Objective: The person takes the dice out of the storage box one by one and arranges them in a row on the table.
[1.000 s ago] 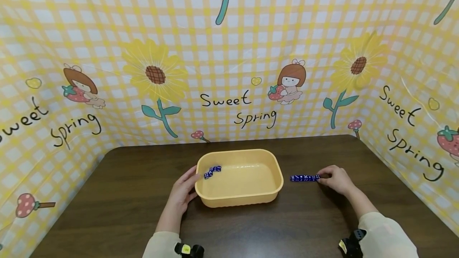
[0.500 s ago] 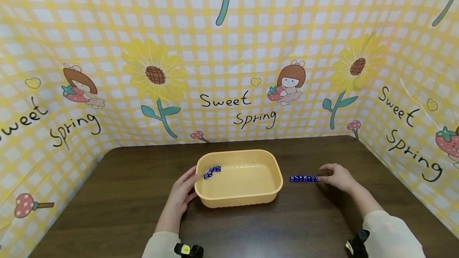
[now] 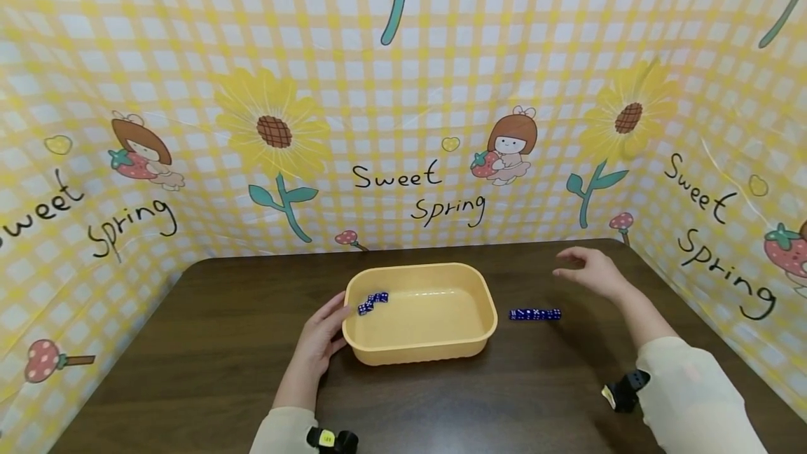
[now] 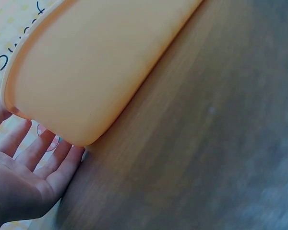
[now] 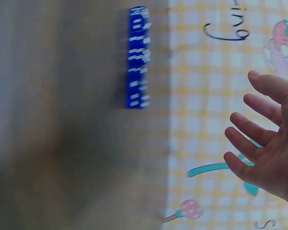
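Note:
A pale yellow plastic basin sits on the table, with several dark blue dice near its left inner wall. My left hand holds the basin's left end, thumb at the rim and the other fingers against the outer wall, as the left wrist view also has it. Right of the basin, several more blue dice with white marks lie in a straight row. Above and beyond the right end of this row, my right hand hangs in the air with spread, relaxed fingers and nothing in them.
The dark wooden table ends at the back against a yellow checked cloth, which also rises along both sides. Each wrist wears a small black camera, such as the right one.
My right hand has let go of the right end of the dice row and lifted away, up and back. The dice row, the basin and my left hand stay in place.

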Available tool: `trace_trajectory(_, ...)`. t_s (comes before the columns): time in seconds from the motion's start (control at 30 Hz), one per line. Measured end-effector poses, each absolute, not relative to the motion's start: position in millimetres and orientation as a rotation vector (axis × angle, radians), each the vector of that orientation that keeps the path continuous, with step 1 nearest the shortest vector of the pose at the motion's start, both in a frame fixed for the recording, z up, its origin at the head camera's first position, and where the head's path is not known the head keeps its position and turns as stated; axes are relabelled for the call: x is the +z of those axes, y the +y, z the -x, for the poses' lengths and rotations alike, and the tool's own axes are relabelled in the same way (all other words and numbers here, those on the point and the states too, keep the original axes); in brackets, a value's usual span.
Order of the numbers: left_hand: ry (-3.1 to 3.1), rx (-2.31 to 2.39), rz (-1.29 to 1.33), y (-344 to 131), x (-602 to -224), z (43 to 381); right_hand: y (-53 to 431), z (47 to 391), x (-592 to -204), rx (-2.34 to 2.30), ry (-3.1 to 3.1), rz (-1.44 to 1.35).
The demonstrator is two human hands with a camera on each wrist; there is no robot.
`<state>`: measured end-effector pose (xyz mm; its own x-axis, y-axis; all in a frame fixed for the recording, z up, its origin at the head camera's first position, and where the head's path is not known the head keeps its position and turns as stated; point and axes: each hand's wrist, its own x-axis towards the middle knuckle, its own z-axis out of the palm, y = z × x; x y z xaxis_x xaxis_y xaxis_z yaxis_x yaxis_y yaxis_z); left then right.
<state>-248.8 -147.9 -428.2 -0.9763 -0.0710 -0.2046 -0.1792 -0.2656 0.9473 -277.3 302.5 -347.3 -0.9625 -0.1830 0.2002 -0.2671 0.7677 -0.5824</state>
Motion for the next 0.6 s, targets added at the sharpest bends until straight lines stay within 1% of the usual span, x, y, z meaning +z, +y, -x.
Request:
trace_trajectory(0.33, 1.851, 2.423, 0.312, -148, -429, 250, 273, 296, -308, 1.085, -2.775, -0.420)
trace_trajectory(0.6, 1.849, 2.418, 0.318, -148, -429, 250, 240, 307, -291, 1.199, -2.753, -0.429)
